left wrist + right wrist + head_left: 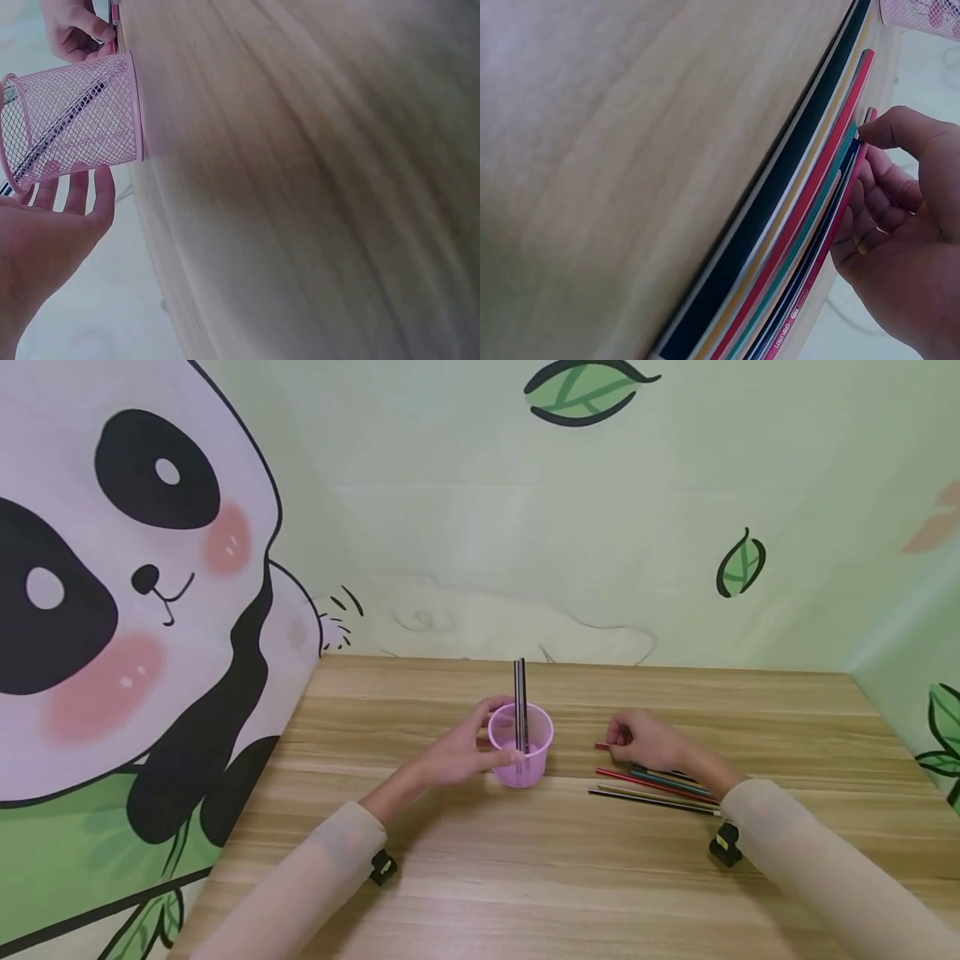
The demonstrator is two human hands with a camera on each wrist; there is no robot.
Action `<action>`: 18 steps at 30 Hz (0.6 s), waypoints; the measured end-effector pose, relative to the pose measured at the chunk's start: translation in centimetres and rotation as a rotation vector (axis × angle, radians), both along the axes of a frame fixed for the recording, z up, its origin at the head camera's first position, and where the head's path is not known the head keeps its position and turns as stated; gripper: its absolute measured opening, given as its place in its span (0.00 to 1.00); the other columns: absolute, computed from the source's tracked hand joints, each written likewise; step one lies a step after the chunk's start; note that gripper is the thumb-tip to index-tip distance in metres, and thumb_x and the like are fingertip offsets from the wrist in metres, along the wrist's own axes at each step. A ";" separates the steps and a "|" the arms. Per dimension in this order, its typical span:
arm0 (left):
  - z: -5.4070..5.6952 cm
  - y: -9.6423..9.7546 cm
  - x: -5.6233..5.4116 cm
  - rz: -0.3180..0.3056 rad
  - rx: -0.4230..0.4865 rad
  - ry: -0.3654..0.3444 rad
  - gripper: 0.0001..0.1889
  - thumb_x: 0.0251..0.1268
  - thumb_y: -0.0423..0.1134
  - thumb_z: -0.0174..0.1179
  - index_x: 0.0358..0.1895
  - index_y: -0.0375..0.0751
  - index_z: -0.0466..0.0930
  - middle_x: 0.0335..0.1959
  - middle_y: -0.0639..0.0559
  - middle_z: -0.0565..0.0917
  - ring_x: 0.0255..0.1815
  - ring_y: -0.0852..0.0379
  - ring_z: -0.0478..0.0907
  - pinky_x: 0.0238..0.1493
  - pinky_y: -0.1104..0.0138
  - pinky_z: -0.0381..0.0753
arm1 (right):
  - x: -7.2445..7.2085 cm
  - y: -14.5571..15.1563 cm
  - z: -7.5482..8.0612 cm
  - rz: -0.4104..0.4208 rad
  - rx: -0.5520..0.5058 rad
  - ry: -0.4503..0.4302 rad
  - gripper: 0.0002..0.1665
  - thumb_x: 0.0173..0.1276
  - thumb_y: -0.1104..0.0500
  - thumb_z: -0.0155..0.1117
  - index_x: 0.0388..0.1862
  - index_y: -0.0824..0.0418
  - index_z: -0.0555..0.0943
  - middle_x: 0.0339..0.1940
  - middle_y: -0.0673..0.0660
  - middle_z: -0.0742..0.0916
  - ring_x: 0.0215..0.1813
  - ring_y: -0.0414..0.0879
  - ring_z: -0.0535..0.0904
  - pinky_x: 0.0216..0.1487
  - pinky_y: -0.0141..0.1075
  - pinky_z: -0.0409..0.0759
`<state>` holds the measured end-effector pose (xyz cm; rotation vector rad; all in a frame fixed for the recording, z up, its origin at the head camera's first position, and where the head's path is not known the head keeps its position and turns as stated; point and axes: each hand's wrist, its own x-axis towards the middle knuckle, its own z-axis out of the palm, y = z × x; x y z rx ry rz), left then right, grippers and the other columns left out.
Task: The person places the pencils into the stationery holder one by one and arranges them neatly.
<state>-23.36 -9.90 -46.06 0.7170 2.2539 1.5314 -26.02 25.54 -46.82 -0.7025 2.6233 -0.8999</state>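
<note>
A pink mesh pencil cup (pixel 537 768) stands on the table, with a few dark striped pencils (pixel 521 681) leaning upright inside it. My left hand (pixel 471 750) holds the cup from its left side, thumb across the near rim and fingers around the far wall. To the right of the cup, my right hand (pixel 647 742) pinches a red pencil (pixel 821 259) near one end, between thumb and fingers. The short red tip pokes out to the left of that hand in the head view. Beside it lie several colored pencils (pixel 795 187) in a loose row, partly under my wrist.
The wooden table (pixel 480 868) meets a pale green wall (pixel 465 527) at its back edge. A painted panda (pixel 172 635) covers the wall on the left. A small black device (pixel 724 845) hangs at my right cuff, another (pixel 383 867) at the left.
</note>
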 end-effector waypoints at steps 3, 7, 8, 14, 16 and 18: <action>1.0 0.1 0.5 -0.007 -0.002 -0.004 0.46 0.69 0.37 0.72 0.84 0.44 0.54 0.76 0.39 0.68 0.75 0.35 0.69 0.71 0.45 0.77 | -0.2 0.0 0.0 0.004 0.005 0.026 0.04 0.70 0.68 0.68 0.37 0.63 0.81 0.31 0.52 0.82 0.35 0.44 0.76 0.37 0.35 0.77; 2.5 0.1 1.4 -0.025 0.008 0.015 0.44 0.70 0.37 0.71 0.83 0.39 0.55 0.76 0.37 0.68 0.75 0.36 0.69 0.71 0.46 0.77 | -0.4 0.0 0.2 0.006 0.007 0.039 0.03 0.69 0.68 0.68 0.38 0.64 0.81 0.31 0.51 0.83 0.35 0.44 0.76 0.36 0.35 0.77; 2.7 0.1 1.5 -0.027 0.008 0.018 0.44 0.70 0.37 0.71 0.83 0.39 0.55 0.76 0.37 0.68 0.75 0.37 0.69 0.71 0.46 0.77 | -0.4 -0.1 0.4 0.002 0.007 0.039 0.03 0.68 0.68 0.68 0.38 0.64 0.81 0.31 0.51 0.83 0.35 0.44 0.77 0.36 0.34 0.78; 1.0 -0.1 0.5 -0.025 0.002 0.033 0.45 0.69 0.42 0.73 0.83 0.48 0.55 0.77 0.43 0.69 0.75 0.42 0.70 0.71 0.48 0.77 | -0.7 -0.3 1.6 0.003 -0.025 0.072 0.05 0.67 0.71 0.68 0.38 0.64 0.81 0.31 0.52 0.83 0.35 0.45 0.77 0.34 0.34 0.77; 0.1 -0.2 0.0 -0.023 -0.002 0.041 0.45 0.68 0.45 0.74 0.83 0.53 0.56 0.76 0.47 0.69 0.74 0.45 0.71 0.70 0.50 0.78 | -0.9 -0.2 2.2 0.007 -0.036 0.097 0.06 0.67 0.72 0.68 0.38 0.64 0.81 0.30 0.52 0.83 0.34 0.44 0.77 0.34 0.33 0.77; -0.3 -0.3 -0.2 -0.022 -0.005 0.045 0.45 0.68 0.47 0.74 0.83 0.56 0.57 0.76 0.49 0.70 0.73 0.47 0.71 0.69 0.52 0.79 | -1.0 -0.2 2.9 0.015 -0.061 0.118 0.07 0.67 0.73 0.69 0.38 0.64 0.82 0.31 0.52 0.83 0.35 0.45 0.77 0.34 0.33 0.77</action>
